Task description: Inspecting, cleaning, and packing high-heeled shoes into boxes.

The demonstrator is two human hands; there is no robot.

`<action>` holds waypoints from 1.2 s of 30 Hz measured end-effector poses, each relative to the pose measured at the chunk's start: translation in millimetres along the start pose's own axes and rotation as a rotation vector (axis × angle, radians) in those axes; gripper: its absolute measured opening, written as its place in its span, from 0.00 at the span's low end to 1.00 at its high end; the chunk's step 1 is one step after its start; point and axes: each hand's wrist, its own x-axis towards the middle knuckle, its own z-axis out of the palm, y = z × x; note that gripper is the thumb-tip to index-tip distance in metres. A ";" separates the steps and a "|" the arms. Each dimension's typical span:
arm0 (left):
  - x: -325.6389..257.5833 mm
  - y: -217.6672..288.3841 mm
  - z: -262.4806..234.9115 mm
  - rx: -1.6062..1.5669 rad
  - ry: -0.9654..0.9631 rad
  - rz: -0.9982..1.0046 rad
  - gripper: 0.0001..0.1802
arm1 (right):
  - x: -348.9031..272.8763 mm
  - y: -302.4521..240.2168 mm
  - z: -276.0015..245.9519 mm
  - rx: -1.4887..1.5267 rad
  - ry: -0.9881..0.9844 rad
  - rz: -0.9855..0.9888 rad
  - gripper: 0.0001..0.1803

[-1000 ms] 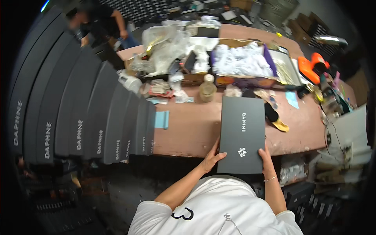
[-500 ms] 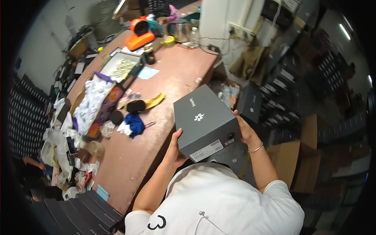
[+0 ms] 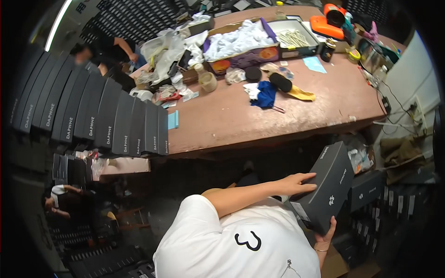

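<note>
Near the right edge, below the surface, a dark grey shoebox is held in both hands.
Tilted with one end raised toward the far right, the shoebox (image 3: pixel 324 187) hangs off the near side of the reddish surface (image 3: pixel 232 120), not touching it. Left hand (image 3: pixel 296 183) lies flat with fingers spread on its lid; right hand (image 3: pixel 327 236) grasps its near lower corner from beneath. More dark boxes (image 3: pixel 375 192) are stacked just to the right. Upright black boxes (image 3: pixel 102 116) stand in a row at the surface's left end, and a blue cloth (image 3: pixel 266 95) lies farther off.
</note>
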 end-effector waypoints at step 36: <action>-120.1 -130.0 -397.0 -1.121 0.265 0.253 0.15 | 56.0 93.8 156.0 -0.123 0.447 0.183 0.38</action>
